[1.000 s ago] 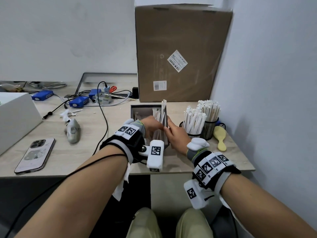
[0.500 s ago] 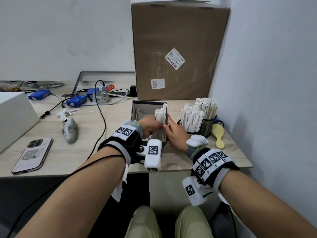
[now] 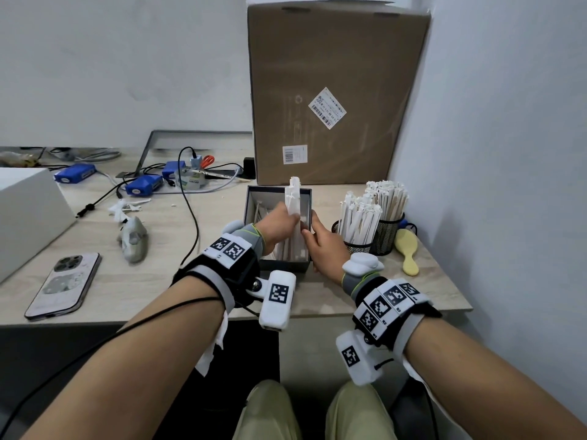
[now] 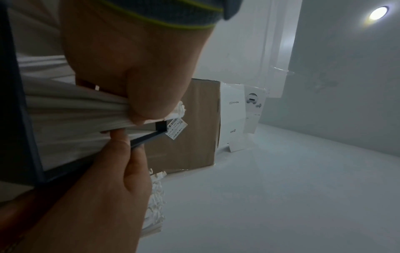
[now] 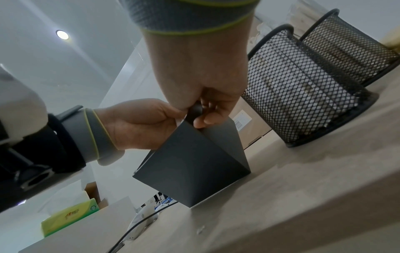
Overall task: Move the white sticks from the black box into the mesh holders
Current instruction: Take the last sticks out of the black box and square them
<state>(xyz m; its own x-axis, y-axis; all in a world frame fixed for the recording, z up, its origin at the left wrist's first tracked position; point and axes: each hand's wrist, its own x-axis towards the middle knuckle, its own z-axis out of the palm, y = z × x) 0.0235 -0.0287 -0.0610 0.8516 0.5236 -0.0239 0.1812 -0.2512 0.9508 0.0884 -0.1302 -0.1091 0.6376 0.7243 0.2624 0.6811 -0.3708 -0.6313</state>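
The open black box (image 3: 279,265) stands near the table's front edge. Several white sticks (image 3: 293,198) rise from it as a bundle along its right side. My left hand (image 3: 290,217) reaches into the box and grips that bundle; in the left wrist view the thumb (image 4: 149,106) presses on the sticks (image 4: 75,106). My right hand (image 3: 309,231) pinches the box's right wall near its top corner (image 5: 190,162). Two black mesh holders (image 3: 359,247) (image 3: 389,233), to the right of the box, are packed with white sticks (image 3: 360,214).
A big cardboard carton (image 3: 333,90) stands right behind the box, and a wall closes off the right side. A yellow brush (image 3: 408,252) lies beside the holders. A phone (image 3: 63,284), cables (image 3: 190,211), blue devices (image 3: 143,187) and a white box (image 3: 28,214) lie to the left.
The head view has shifted slightly. Both hands keep their hold at the box, and the bundle stands much as before.
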